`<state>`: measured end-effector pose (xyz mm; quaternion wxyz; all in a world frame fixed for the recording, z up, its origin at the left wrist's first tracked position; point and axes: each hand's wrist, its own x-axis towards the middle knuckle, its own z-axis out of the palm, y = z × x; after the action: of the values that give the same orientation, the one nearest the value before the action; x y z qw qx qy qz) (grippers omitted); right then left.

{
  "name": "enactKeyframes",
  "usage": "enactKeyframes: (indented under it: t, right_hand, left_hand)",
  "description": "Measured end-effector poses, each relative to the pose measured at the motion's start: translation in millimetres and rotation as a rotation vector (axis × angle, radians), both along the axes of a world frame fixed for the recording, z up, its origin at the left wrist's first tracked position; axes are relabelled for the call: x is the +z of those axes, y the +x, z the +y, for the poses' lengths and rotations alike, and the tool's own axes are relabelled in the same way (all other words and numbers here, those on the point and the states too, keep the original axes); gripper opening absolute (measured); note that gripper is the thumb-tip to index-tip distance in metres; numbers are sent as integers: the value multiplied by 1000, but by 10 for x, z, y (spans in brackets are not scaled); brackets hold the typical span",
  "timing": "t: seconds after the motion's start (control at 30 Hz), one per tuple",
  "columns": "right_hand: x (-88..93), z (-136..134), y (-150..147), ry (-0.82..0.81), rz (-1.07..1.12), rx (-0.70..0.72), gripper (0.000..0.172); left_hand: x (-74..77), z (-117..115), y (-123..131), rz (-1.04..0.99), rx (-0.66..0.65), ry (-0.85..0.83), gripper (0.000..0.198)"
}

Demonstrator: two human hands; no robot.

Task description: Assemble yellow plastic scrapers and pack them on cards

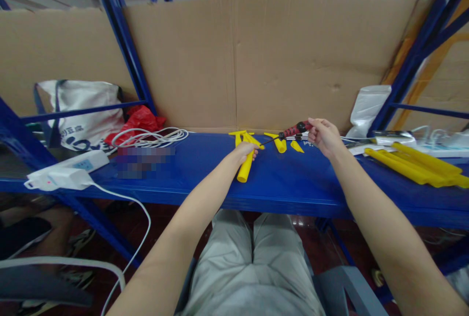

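My right hand (324,136) pinches the end of a red and black screwdriver (292,131), which is held nearly level. Its thin dark shaft runs left to my left hand (247,151), whose fingers are closed on a yellow plastic part (252,138); the tip of the shaft is hidden at these fingers. Below the left hand, a yellow tube (245,171) sticks out towards me, partly covered by the hand. Beyond the screwdriver lie another yellow part with a tube end (281,146) and a small yellow wedge-like piece (296,147).
Several long yellow tubes (414,164) lie at the right on the blue shelf (293,184). A white power strip (69,169), coiled white cable (154,136), red plastic bag (137,123) and cloth bag (88,111) occupy the left. Cardboard (274,62) closes the back.
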<state>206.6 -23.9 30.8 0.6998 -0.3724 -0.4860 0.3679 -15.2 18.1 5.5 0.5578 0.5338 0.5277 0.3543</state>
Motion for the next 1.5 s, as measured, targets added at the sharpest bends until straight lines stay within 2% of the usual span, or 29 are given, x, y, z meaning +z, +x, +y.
enactKeyframes:
  t: [0.2, 0.4, 0.5, 0.7, 1.07, 1.5]
  right_hand:
    - [13, -26, -3, -17, -38, -5, 35]
    - [50, -63, -13, -8, -36, 72, 29]
    - [41, -42, -9, 20, -52, 84, 32]
    - [-3, 18, 21, 24, -68, 11, 41]
    - [-4, 16, 7, -25, -64, -51, 29]
    - [1, -12, 20, -69, -73, -78, 37]
  left_hand:
    - [6, -13, 6, 1, -2, -2, 13]
    - [31, -36, -6, -2, 9, -17, 10]
    - [28, -33, -7, 3, 19, -17, 11]
    - [5, -1, -9, 1, 13, -31, 13]
    - [3, -1, -1, 8, 13, -36, 9]
    - [0, -6, -4, -8, 19, -33, 12]
